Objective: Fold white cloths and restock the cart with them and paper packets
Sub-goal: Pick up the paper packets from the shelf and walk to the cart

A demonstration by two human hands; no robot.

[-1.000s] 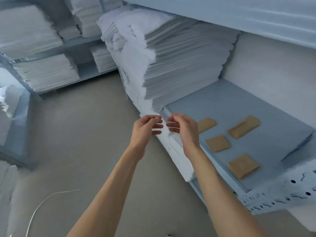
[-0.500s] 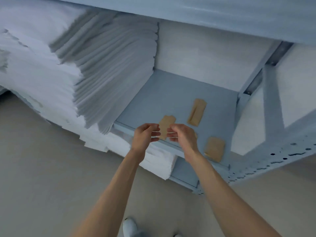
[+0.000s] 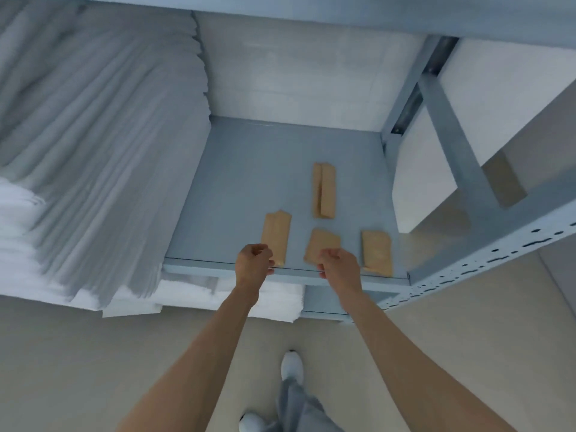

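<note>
Linen storeroom or supply room. Grey slotted-steel shelving [image 3: 486,254] against a plain pale wall [image 3: 290,73]; tall stack of folded white cloths [image 3: 103,145] filling the left of the shelf [image 3: 249,169], four brown paper packets [image 3: 324,190] laid loose beside it. Bare beige floor [image 3: 78,353].

Four brown paper packets lie flat on the grey shelf [image 3: 237,182]: a long one [image 3: 324,194] farthest back and three near the front edge, left [image 3: 276,235], middle [image 3: 322,243] and right [image 3: 377,252]. A tall stack of folded white cloths [image 3: 103,145] fills the shelf's left side.
</note>
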